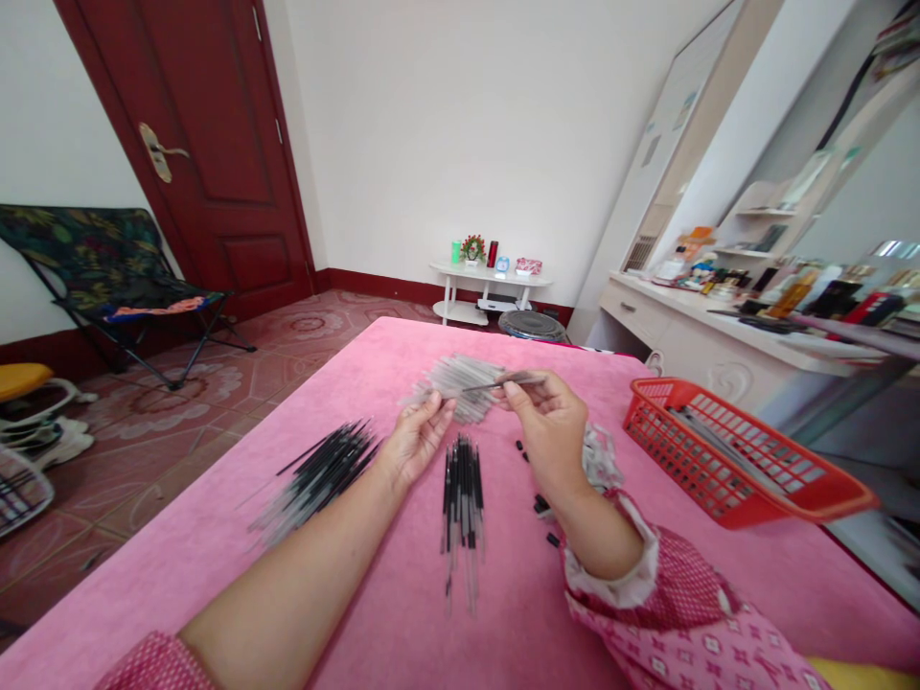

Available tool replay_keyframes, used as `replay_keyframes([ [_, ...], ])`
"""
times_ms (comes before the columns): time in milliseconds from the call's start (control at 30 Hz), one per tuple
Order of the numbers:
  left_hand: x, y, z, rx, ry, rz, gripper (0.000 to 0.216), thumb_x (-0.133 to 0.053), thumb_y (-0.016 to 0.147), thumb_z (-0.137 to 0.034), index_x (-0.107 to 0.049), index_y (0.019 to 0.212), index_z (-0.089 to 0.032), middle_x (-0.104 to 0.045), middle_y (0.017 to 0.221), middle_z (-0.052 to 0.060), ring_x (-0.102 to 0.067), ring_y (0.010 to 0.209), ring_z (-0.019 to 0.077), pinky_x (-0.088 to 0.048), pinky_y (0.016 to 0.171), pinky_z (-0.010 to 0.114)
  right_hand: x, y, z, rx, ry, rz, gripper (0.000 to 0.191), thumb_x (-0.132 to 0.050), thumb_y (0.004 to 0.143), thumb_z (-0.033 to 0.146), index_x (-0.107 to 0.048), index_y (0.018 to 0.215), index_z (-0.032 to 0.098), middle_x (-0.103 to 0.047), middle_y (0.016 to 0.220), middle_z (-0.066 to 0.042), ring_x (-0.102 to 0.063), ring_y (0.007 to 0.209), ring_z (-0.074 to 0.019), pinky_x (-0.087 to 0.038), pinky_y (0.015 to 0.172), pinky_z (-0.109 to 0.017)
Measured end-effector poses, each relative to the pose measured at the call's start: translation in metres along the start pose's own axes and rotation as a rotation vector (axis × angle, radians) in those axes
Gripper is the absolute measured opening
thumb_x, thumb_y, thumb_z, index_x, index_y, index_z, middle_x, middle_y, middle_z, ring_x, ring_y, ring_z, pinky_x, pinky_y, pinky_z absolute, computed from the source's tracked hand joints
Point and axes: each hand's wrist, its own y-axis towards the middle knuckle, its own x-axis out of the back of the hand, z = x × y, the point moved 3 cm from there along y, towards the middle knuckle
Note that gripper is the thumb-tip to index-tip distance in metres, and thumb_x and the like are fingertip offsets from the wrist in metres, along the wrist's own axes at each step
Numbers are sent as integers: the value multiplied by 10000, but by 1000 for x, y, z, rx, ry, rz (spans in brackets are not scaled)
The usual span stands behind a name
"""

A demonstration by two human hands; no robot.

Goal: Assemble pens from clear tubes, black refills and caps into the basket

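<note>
Here on the pink plush cloth [402, 623], the landmark is the narrow bundle of slim black-and-grey sticks [464, 494], laid lengthwise between the two forearms. Just beyond that bundle, up in the air, the action: the right hand [550, 417], beyond the bundle and to its right, has thumb and fingers closed on one thin dark stick [480, 387], its tip pointing left toward the other hand. And the left hand [421, 431], beyond the bundle and to its left, has thumb and forefinger drawn together; whether a clear tube sits in that pinch, I cannot tell.

Behind both hands, on the far side of the bundle, lies a loose heap of translucent grey tubes [464, 374]. Left of the bundle, a broader, fanned pile of black-and-grey sticks [331, 474], partly behind the left forearm. Right of the bundle, a scatter of small black pieces [540, 503], and past them crumpled clear plastic [602, 458], partly covered by the right wrist. Farther right of the bundle, well apart, stands a red openwork plastic basket [744, 508] with long grey lengths [719, 443] lying inside.
</note>
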Motion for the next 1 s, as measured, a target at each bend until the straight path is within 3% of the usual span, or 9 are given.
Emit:
replay_keyframes([
  [233, -1, -2, 2, 18, 46, 61, 64, -596, 765, -53, -643, 767, -96, -706, 746, 47, -679, 703, 121, -550, 652, 159, -2, 5, -8, -3, -225, 166, 120, -598, 729, 235, -642, 810, 159, -676, 814, -54, -618, 759, -165, -486, 679, -276],
  [433, 5, 3, -1, -26, -32, -53, 96, -564, 777, -22, -634, 760, -86, -704, 723, 57, -681, 695, 125, -551, 633, 155, 33, 33, -24, 12, -690, 218, 138, -576, 725, 255, -678, 766, 172, -689, 772, -45, -603, 695, -164, -450, 659, -271],
  [600, 4, 3, -1, -19, -36, -66, 120, -533, 797, -24, -633, 761, -80, -711, 763, 85, -681, 684, 127, -553, 608, 157, 49, 30, -49, -161, -1151, 535, 110, -598, 680, 247, -699, 709, 214, -687, 727, -25, -609, 672, -161, -397, 564, -231],
  [733, 5, 2, -1, -19, -21, -69, 118, -542, 790, -26, -635, 749, -86, -712, 747, 79, -680, 673, 126, -553, 611, 158, 45, 17, -56, -214, -1422, 601, 153, -628, 668, 328, -703, 738, 215, -687, 766, -52, -620, 724, -181, -382, 556, -230],
  [900, 4, 2, 1, -30, 38, -26, 69, -605, 749, -39, -636, 716, -92, -713, 749, 69, -681, 705, 127, -545, 647, 156, 37, 9, -58, -237, -1419, 644, 132, -616, 673, 251, -698, 771, 220, -689, 813, -51, -623, 762, -182, -407, 613, -236],
  [1000, 1, 0, 2, -45, 101, 14, 38, -642, 725, -63, -642, 704, -95, -715, 754, 66, -680, 712, 127, -544, 670, 166, 33, 14, -58, -182, -1157, 569, 184, -574, 688, 185, -698, 823, 204, -688, 839, -52, -614, 792, -182, -429, 673, -253],
])
